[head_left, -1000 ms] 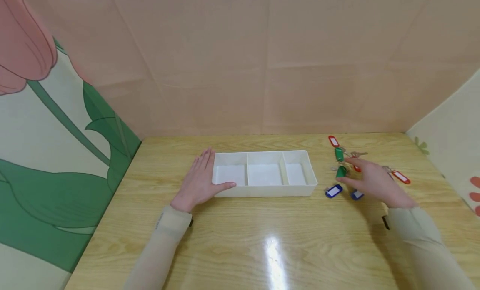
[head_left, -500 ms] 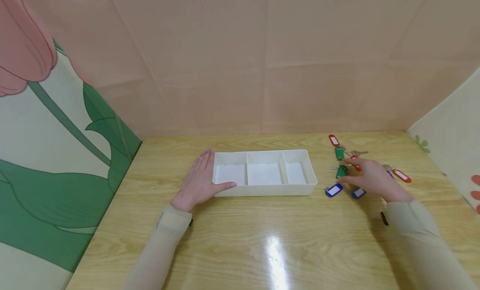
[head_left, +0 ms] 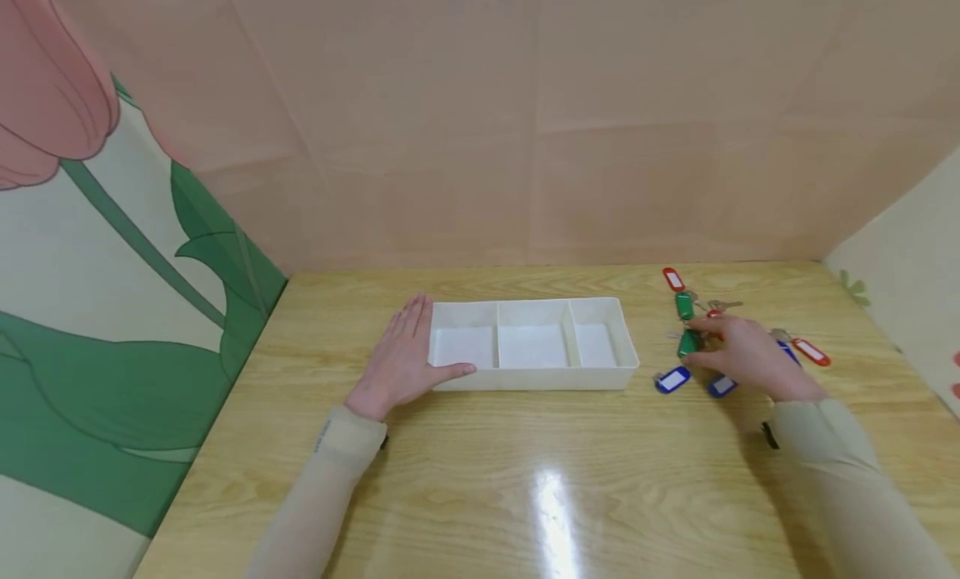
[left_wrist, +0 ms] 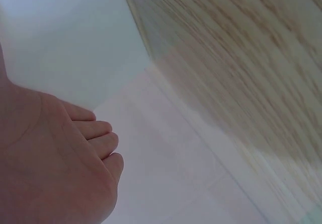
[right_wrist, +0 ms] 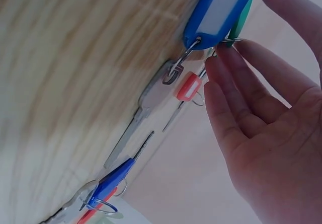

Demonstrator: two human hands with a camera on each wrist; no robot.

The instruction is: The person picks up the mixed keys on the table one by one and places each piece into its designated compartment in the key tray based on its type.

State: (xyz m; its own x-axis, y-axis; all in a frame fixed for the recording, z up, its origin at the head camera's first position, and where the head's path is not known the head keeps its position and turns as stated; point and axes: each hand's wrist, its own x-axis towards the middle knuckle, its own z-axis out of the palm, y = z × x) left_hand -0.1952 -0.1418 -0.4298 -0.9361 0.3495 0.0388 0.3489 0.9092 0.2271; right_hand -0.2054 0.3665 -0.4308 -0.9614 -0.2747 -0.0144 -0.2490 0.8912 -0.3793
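My left hand (head_left: 397, 354) lies along the left end of a white three-compartment box (head_left: 536, 380), fingers straight and thumb over the front wall. In the left wrist view the straight fingers of that hand (left_wrist: 55, 158) lie beside the pale box wall (left_wrist: 65, 43). To the right of the box, my right hand (head_left: 746, 362) pinches a green key tag (head_left: 687, 343) between thumb and index finger. The right wrist view shows only the edge of this green tag (right_wrist: 245, 15), partly hidden behind a blue key tag (right_wrist: 221, 12) with its key (right_wrist: 156, 88).
Around the right hand lie a second green tag (head_left: 684, 306), red tags (head_left: 673, 279) (head_left: 812, 352), blue tags (head_left: 672, 380) (head_left: 722, 386), and loose keys (head_left: 725, 304). A pink cloth backdrop (head_left: 525, 146) rises behind the wooden table (head_left: 465, 496).
My right thumb and index finger have closed in slightly on the green tag, which has turned a little more upright. The left hand stays on the box. The head view has shifted slightly.
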